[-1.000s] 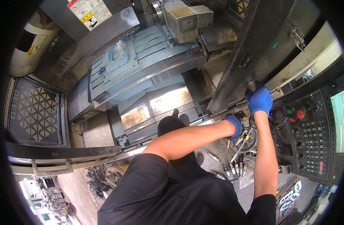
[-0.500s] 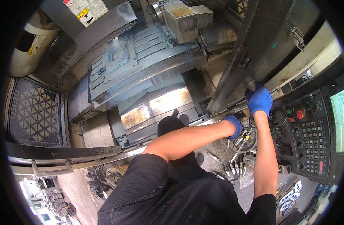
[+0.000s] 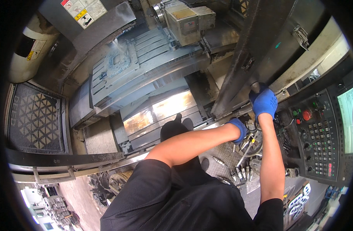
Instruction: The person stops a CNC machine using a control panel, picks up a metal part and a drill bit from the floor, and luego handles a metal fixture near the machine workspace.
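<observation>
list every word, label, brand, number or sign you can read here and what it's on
Warning sign, upper-left grey panel: red and yellow pictograms; fine print too small.
Yellow-marked label, pale cylinder: too small.
Triangle-patterned panel: large lettering, not copied here.
Keypad: markings too small.
Screen: too blurred.
Right hand's blue glove: print too small.

Bright light is glaring off the metal covers (image 3: 170,102) low inside the machine enclosure, whose grey wall panel (image 3: 109,30) is bearing a pictogram warning label (image 3: 84,12). Pale, pinkish floor (image 3: 77,194) is stretching away at lower left.
</observation>
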Demonstrator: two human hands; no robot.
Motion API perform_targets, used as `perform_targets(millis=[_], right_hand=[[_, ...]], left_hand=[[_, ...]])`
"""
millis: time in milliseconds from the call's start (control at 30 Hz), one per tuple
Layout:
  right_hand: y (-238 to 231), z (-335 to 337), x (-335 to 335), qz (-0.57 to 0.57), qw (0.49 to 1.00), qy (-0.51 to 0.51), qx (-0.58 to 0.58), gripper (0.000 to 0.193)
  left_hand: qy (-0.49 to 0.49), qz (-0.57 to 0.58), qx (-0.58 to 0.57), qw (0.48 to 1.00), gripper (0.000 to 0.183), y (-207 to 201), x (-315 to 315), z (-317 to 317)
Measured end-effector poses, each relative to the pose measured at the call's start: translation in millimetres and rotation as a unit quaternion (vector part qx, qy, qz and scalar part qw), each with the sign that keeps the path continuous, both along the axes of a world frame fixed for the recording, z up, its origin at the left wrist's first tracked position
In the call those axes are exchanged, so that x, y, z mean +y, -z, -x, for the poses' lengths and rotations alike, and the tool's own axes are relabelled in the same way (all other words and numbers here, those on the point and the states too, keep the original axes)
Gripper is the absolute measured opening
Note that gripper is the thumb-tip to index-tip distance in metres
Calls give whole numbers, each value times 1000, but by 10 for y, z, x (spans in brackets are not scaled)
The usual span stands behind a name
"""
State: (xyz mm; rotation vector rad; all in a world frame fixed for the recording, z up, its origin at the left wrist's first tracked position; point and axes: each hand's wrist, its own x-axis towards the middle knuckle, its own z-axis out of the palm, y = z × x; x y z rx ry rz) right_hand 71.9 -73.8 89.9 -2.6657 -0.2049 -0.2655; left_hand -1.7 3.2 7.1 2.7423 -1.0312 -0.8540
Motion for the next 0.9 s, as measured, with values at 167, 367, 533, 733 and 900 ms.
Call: perform_targets(millis=[167, 367, 533, 733, 900], right_hand=[[-24, 11, 15, 14, 1000, 4, 15, 33], [-92, 73, 59, 28, 999, 15, 16, 34], [16, 29, -11, 21, 1000, 2, -9, 33], [-134, 74, 5, 45, 998, 33, 37, 17], [77, 0, -31, -33, 999, 21, -22, 21]], left_hand=[[10, -10, 4, 1000, 30, 24, -2, -9], [19, -13, 12, 1000, 29, 106, 10, -2], [-15, -19, 14, 1000, 28, 61, 7, 20], [-21, -9, 19, 1000, 32, -3, 10, 14], [33, -41, 28, 998, 52, -252, -17, 9]])
